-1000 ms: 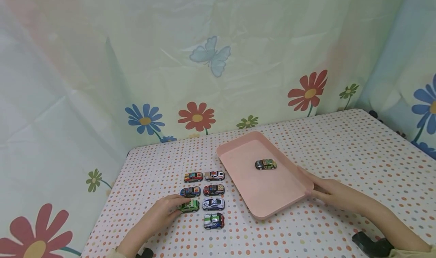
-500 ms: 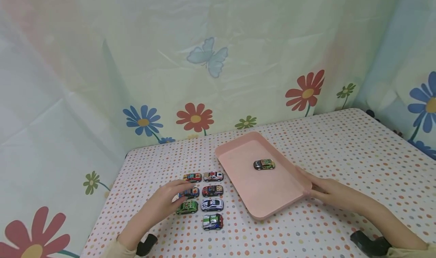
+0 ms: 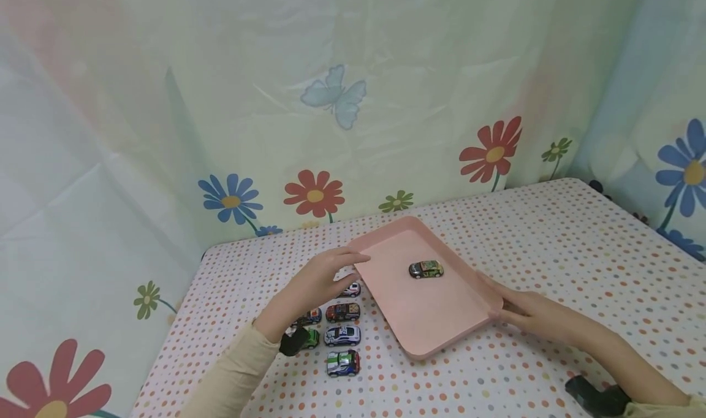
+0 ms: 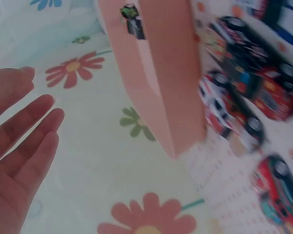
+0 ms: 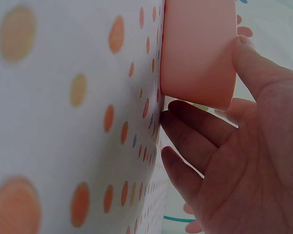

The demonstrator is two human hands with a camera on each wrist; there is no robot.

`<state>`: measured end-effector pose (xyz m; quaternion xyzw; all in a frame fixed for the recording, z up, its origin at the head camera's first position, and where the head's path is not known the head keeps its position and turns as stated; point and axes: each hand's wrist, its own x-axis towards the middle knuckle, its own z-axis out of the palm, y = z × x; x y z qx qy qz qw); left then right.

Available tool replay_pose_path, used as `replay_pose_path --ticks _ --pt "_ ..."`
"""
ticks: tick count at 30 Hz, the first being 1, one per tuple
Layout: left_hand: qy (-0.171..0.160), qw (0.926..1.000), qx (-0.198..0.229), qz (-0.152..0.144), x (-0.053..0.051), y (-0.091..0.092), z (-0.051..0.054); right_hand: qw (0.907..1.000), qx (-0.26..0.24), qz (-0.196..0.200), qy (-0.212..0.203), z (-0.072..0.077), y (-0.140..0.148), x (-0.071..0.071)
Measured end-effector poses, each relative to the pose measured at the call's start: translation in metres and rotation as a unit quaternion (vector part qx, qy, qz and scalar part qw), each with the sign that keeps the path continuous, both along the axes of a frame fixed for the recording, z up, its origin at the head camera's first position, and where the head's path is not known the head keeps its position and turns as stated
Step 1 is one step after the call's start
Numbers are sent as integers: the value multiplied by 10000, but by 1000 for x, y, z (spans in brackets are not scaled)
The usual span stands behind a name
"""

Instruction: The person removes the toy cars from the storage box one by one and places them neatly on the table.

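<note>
My left hand (image 3: 315,278) hovers at the far-left side of the pink tray (image 3: 427,304), fingertips by its rim. In the left wrist view that hand (image 4: 22,151) has extended fingers and holds nothing. At the tray's near-right corner, my right hand (image 3: 543,314) grips the edge between thumb and fingers; the right wrist view shows the thumb against the rim (image 5: 200,53). A patterned black-and-green toy car (image 3: 426,269) lies inside the tray. Below my left hand are a red-black toy car (image 3: 343,312) and a white-and-purple one (image 3: 342,335).
Several toy cars stand in two columns left of the tray; the left hand and wrist partly cover them. The nearest is a green-white-blue car (image 3: 343,363). A dotted cloth covers the table (image 3: 529,234), and a flowered curtain (image 3: 425,99) hangs behind it.
My left hand has left the green toy car, passed over the blue one, and moved forward and right to the tray's left rim. The right hand keeps its place at the tray.
</note>
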<state>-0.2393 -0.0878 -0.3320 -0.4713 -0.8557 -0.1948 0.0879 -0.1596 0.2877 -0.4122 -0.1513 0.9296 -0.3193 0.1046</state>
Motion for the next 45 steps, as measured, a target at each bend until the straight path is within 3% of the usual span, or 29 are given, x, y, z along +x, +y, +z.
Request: replay_pose_path --ticks 7,16,27,30,33,36,40,45 --pt "-303 9995 -32 -72 -17 36 6 10000 -7 -19 39 -1 -1 2" --pt "-659 9968 398 -201 -28 63 10 9999 69 -46 58 0 1 3" --pt "-622 9978 90 -232 -48 96 -17 9999 -52 39 122 -1 1 3" --pt "-548 9980 90 -301 -50 104 -23 9999 -18 12 132 -1 0 2" --pt "-673 9972 93 -318 -50 112 -28 9999 21 5 125 1 0 2" --pt "-853 9959 -229 -189 -51 119 -33 9999 45 -4 108 2 0 1" --pt "-967 9897 -1058 24 -50 125 -39 10000 31 -37 71 2 -1 1" --pt "-950 9811 -1685 -16 -49 126 -46 9999 52 -43 91 2 -1 1"
